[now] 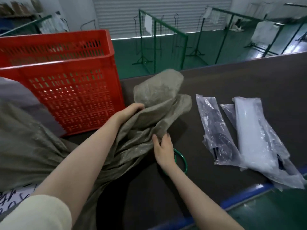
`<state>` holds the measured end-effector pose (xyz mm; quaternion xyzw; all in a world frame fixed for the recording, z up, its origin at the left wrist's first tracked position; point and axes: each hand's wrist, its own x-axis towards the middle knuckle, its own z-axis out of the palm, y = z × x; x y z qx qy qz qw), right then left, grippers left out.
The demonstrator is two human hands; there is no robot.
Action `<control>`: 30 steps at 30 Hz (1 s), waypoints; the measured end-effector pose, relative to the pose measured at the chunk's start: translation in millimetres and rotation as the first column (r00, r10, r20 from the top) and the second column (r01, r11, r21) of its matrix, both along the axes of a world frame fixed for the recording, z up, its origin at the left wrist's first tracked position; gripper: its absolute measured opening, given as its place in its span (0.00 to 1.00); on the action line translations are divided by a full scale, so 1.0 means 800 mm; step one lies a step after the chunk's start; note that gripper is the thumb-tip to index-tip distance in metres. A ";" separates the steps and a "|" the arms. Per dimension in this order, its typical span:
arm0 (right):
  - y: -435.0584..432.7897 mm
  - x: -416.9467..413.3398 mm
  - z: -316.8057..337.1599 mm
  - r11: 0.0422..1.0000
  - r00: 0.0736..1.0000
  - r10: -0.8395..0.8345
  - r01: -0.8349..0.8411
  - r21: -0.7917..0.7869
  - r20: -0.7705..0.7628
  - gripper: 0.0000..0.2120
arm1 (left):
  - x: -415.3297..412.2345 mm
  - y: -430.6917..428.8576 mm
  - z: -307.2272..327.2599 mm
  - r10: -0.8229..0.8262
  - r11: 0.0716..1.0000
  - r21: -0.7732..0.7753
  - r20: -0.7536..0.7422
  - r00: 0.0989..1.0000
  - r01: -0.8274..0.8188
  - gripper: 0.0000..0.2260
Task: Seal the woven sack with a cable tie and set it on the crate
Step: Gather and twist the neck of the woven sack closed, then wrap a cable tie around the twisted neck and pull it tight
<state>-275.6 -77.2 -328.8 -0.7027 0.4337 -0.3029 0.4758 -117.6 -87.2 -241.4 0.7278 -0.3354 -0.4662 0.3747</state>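
Note:
A grey-green woven sack [29, 146] lies at the left, its loose neck [159, 97] spread across the dark table. My left hand [131, 110] grips the neck fabric from the upper left. My right hand [163, 146] pinches a fold of the same fabric lower down. A red slotted crate [66, 83] stands behind the sack at the left. Under my right wrist lies a green ring-shaped loop [183, 161] on the table. Two clear plastic packets, one with black strips [214, 128] and one with white strips [252, 135], lie at the right.
The dark table [232, 83] has a blue front edge [249, 191]. Green metal racks [166, 39] stand on the green floor beyond the table. A white sheet with handwriting [13, 200] lies at the lower left.

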 end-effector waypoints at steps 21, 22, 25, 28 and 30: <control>-0.108 -0.192 -0.045 0.949 0.506 -0.312 0.210 -0.236 -0.804 0.18 | -0.278 -0.065 -0.111 -0.290 0.799 0.063 0.911 0.292 0.598 0.10; -0.111 -0.202 -0.047 0.959 0.517 -0.272 0.210 -0.188 -0.811 0.18 | -0.292 -0.069 -0.127 -0.371 0.838 0.100 0.826 0.425 0.537 0.12; -0.114 -0.218 -0.052 0.982 0.575 -0.162 0.171 -0.076 -0.802 0.17 | -0.300 -0.079 -0.160 -0.417 0.901 0.159 0.582 0.698 0.405 0.14; -0.118 -0.223 -0.052 0.973 0.658 -0.157 0.230 -0.001 -0.737 0.15 | -0.300 -0.089 -0.168 -0.332 0.943 0.167 0.489 0.807 0.287 0.13; -0.122 -0.222 -0.049 0.956 0.705 -0.137 0.278 0.093 -0.696 0.16 | -0.303 -0.095 -0.172 -0.300 0.954 0.165 0.458 0.837 0.251 0.13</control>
